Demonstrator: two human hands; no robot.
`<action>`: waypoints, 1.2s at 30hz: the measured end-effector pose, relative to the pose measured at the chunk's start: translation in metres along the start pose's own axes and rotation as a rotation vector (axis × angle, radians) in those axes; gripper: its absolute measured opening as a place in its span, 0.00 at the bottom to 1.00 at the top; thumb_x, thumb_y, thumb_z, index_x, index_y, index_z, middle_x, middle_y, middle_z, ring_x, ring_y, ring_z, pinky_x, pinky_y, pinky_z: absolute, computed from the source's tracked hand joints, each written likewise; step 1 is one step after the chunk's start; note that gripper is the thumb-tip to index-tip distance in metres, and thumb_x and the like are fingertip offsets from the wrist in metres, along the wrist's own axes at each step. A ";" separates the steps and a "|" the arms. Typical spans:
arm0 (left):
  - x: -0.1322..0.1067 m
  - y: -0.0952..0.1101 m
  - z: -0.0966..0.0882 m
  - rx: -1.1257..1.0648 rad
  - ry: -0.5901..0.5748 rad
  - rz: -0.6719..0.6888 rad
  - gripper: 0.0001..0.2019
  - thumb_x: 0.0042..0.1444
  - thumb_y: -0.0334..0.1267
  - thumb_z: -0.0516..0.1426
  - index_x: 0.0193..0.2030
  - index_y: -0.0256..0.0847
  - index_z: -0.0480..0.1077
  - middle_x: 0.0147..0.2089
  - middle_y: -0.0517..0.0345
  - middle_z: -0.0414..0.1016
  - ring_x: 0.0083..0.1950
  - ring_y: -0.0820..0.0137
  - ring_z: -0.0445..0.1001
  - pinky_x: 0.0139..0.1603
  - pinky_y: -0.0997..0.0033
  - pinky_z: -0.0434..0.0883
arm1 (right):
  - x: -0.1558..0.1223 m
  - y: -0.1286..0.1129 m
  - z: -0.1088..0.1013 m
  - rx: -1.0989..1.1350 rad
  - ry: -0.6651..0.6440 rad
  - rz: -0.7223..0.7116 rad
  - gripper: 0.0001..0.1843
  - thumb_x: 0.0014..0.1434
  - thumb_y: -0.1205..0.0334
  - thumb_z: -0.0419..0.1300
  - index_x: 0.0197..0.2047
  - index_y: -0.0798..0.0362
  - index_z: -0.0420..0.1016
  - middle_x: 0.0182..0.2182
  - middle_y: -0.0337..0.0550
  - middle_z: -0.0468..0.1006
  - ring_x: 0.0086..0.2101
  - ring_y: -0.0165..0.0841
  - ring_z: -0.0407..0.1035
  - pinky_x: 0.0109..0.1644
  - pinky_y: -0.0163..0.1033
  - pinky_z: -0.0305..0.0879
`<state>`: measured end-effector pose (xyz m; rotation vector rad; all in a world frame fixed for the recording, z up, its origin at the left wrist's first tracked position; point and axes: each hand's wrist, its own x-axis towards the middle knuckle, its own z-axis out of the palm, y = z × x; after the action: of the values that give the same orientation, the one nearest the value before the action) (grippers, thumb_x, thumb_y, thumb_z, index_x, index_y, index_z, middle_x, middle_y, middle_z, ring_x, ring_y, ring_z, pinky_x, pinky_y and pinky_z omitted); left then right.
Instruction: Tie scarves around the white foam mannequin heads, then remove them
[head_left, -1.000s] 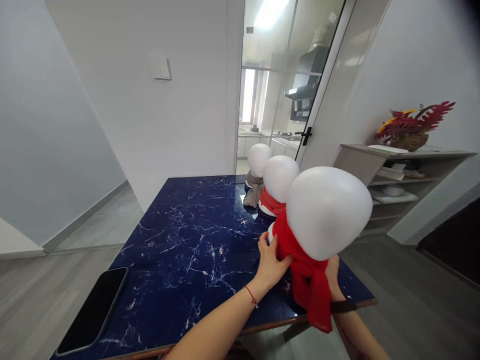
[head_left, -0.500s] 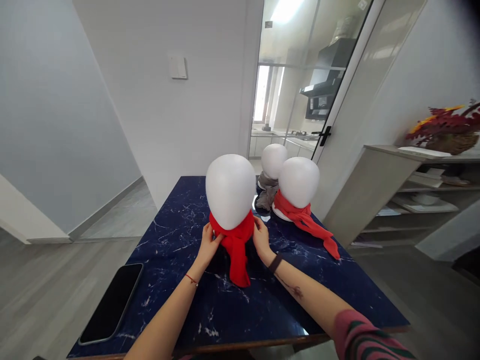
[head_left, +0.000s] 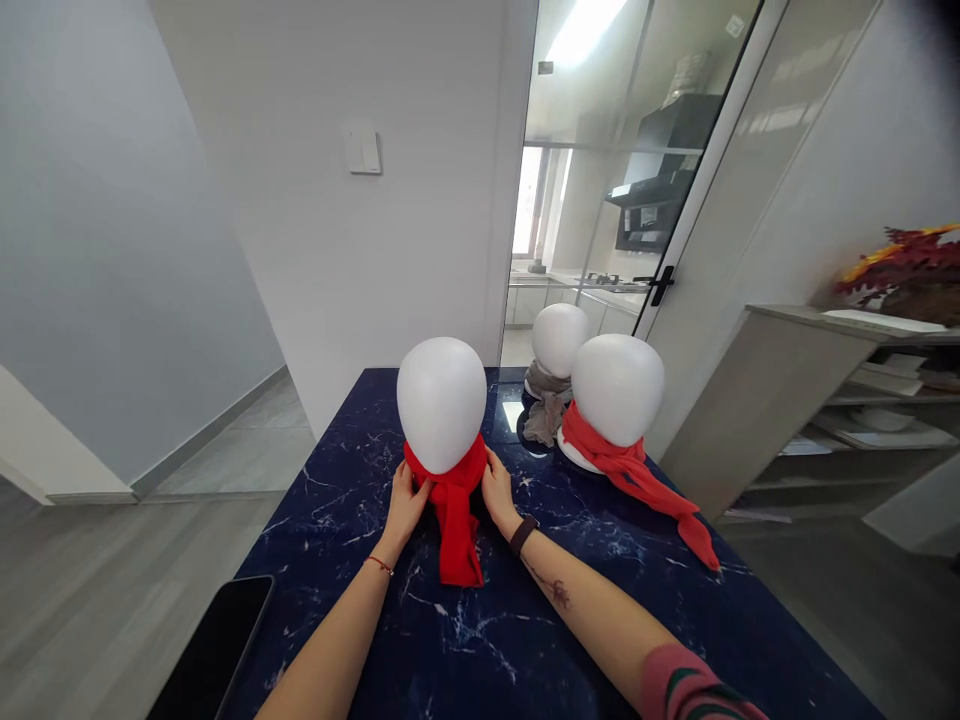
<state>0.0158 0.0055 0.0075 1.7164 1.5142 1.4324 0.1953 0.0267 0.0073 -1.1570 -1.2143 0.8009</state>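
Here, a black phone point(head_left: 214, 645) is lying at the near left of the marble table point(head_left: 480, 640). The left hand point(head_left: 405, 505) and right hand point(head_left: 498, 492) are clasping (one each side) the red scarf point(head_left: 454, 510) under the white foam head point(head_left: 442, 402), mid-table.

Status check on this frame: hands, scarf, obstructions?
Left hand and right hand grip red scarf on nearest foam head. Upright on table. Nothing obstructing.

No readable txt, labels or nos. anywhere (phone point(head_left: 214, 650) screen dark, blank).
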 end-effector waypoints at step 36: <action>-0.028 0.014 -0.026 0.556 -0.218 0.238 0.12 0.57 0.34 0.51 0.47 0.38 0.66 0.47 0.49 0.65 0.47 0.61 0.67 0.51 0.58 0.68 | -0.035 -0.021 -0.031 -0.732 -0.403 -0.562 0.27 0.50 0.80 0.48 0.52 0.54 0.65 0.42 0.48 0.72 0.43 0.37 0.66 0.50 0.44 0.66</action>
<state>0.0026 -0.0318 0.0173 2.3577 1.7336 0.9236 0.2152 -0.0186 0.0185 -1.1429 -2.1575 0.1407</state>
